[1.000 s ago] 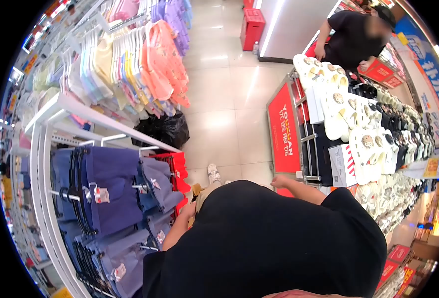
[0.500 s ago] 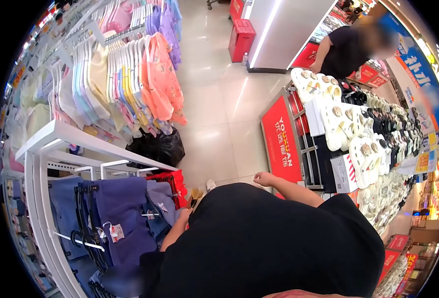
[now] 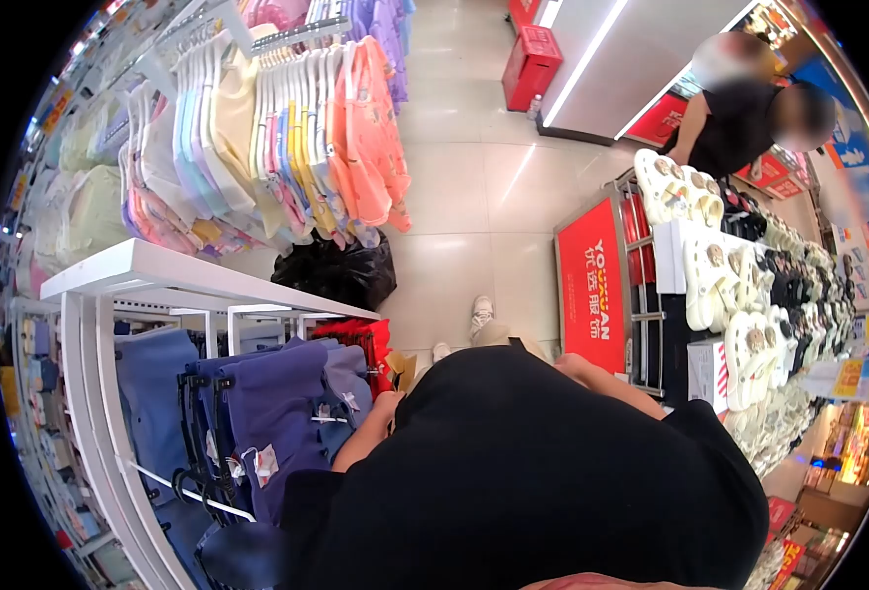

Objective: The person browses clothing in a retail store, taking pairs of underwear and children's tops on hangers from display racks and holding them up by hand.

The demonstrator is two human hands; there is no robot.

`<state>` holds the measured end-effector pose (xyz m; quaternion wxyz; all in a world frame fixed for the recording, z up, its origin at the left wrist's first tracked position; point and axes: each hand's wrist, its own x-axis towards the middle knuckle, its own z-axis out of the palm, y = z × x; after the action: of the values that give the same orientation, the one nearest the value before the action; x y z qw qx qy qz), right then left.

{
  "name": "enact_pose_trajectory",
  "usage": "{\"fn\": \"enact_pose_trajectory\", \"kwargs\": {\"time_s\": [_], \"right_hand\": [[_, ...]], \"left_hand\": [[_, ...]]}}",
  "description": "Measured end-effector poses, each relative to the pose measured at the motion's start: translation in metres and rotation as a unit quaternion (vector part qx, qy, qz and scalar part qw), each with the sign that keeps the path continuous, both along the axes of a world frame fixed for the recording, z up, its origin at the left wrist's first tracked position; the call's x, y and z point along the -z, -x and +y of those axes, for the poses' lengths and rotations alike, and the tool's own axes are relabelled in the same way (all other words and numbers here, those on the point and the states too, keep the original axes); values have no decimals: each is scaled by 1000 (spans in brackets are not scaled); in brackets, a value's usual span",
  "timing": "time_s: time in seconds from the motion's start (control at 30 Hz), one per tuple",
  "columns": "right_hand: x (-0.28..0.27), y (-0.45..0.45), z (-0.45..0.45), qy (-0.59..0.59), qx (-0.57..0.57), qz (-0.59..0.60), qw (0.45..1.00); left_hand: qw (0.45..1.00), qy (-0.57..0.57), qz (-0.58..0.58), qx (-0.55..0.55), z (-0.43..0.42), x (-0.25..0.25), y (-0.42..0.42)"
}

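Looks mid-stride: left hand (image 3: 384, 410) by a tan cardboard-looking piece (image 3: 403, 371) near blue cloth garments (image 3: 282, 393) on black plastic hangers (image 3: 197, 482), right hand (image 3: 576, 367) near a red printed panel (image 3: 584, 280). Can't tell how open the fingers (image 3: 562, 363) are, or their hold.

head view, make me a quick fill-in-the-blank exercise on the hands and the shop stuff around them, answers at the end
1. Of the left hand and the right hand, the one nearer the YOUXUAN sign is the ____ hand.
2. The background of that sign is coloured ____.
3. The bag on the floor below the hanging pastel clothes is coloured ____.
4. The pale aisle floor is laid with large ____.

Missing words: right; red; black; tiles.
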<state>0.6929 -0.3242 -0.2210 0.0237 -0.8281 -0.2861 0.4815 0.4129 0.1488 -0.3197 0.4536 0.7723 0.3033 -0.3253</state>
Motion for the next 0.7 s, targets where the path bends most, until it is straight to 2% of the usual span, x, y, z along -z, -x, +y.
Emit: {"fn": "enact_pose_trajectory", "kwargs": {"time_s": [0.07,0.1,0.13,0.2,0.3,0.4,0.47,0.6,0.7], "right_hand": [[24,-16,-3,-22,-104,-36,994],[29,-24,-1,-34,-156,-54,986],[17,-33,11,-22,-53,-35,998],[-9,-54,42,4,153,3,988],[-9,-97,73,-3,187,30,982],[-11,-141,107,-4,150,5,989],[-13,-175,128,-11,137,3,990],[-24,-239,169,-64,99,22,993],[-17,-282,197,-124,67,69,988]], "left_hand": [[1000,-15,22,-16,0,-13,-4],[999,-23,30,-18,1,-2,-4],[999,-30,37,-20,1,1,-5],[997,-39,54,-45,0,-1,-10],[995,-45,59,-59,-1,-1,-27],[997,-68,45,-18,-2,23,-53],[996,-76,40,-6,-2,18,-74],[995,-63,18,-69,-7,-48,-156],[988,-41,-5,-152,-11,-68,-224]]}}
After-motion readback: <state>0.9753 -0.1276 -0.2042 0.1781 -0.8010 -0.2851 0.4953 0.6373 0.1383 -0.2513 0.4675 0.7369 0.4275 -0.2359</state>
